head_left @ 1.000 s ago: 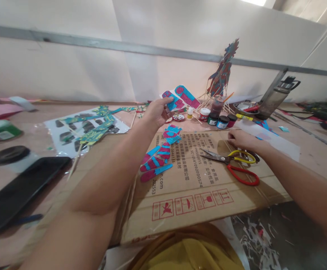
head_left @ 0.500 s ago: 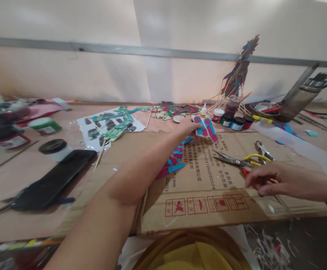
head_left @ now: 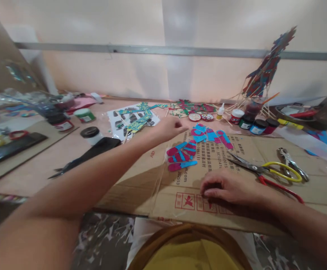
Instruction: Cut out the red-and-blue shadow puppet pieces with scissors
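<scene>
My left hand reaches out over the far edge of the flattened cardboard box, fingers loosely curled with the forefinger out, holding nothing that I can see. Just right of it lie pink-and-blue painted cutout pieces, and another cluster of such cutouts sits nearer me. My right hand rests on the cardboard near its front edge, fingers bent and pressed down on something small that I cannot make out. Scissors with yellow and red handles lie to the right of that hand.
Small paint jars and a glue bottle stand at the back. A painted puppet on sticks leans on the wall. Green cutouts on a printed sheet, a black phone, pliers and lidded jars lie around.
My left hand has let go of the pink-and-blue pieces, which now lie on the cardboard. My right hand moved from near the scissors toward me onto the cardboard's front. The view swung left.
</scene>
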Demonstrator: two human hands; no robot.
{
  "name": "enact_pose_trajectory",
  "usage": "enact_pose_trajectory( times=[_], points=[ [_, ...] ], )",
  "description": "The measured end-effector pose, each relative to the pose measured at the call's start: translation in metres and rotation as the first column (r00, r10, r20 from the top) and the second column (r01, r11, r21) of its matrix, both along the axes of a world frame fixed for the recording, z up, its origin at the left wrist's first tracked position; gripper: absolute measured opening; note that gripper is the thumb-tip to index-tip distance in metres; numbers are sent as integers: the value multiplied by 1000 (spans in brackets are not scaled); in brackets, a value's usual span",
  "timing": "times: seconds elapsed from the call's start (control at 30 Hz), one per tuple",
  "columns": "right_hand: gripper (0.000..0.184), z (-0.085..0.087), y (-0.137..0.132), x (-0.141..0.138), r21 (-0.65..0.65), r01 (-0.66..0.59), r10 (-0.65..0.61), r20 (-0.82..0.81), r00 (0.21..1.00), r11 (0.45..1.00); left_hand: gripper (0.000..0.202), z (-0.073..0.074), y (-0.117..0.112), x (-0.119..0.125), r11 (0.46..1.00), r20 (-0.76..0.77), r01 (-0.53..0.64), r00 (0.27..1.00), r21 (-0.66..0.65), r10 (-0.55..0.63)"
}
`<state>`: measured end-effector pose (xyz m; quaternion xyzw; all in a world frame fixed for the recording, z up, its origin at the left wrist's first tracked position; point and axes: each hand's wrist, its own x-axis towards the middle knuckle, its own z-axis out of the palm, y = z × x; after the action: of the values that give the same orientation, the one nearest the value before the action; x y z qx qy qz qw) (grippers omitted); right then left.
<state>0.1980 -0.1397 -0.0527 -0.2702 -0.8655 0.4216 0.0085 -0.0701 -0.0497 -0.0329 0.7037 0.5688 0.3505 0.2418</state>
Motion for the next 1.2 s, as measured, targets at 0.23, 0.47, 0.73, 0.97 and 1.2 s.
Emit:
enact_pose_trajectory(
  times=[0.23, 0.47, 0.73, 0.97, 1.2],
  points=[
    [20, -27, 3, 3, 21, 126, -124, -97, 988, 992, 31, 9, -102, -140, 861, -492, -509, 754, -17, 436],
    [24, -33, 5, 2, 79, 88, -82, -74, 994, 993, 72, -12, -139, -173, 714, -722, -686, 564, -141, 400],
    [25, -33, 3, 3, 106, 79, -69, -98, 993, 991, 57, -14, -132, -161, 736, -675, -665, 600, -124, 429],
    [24, -29, 0, 1, 99, 86, -75, -104, 992, 991, 46, -14, -138, -159, 811, -581, -583, 674, -40, 456],
    [22, -30, -1, 1, 102, 89, -78, -107, 991, 991, 69, 13, -114, -134, 791, -560, -611, 643, 36, 523]
  ],
)
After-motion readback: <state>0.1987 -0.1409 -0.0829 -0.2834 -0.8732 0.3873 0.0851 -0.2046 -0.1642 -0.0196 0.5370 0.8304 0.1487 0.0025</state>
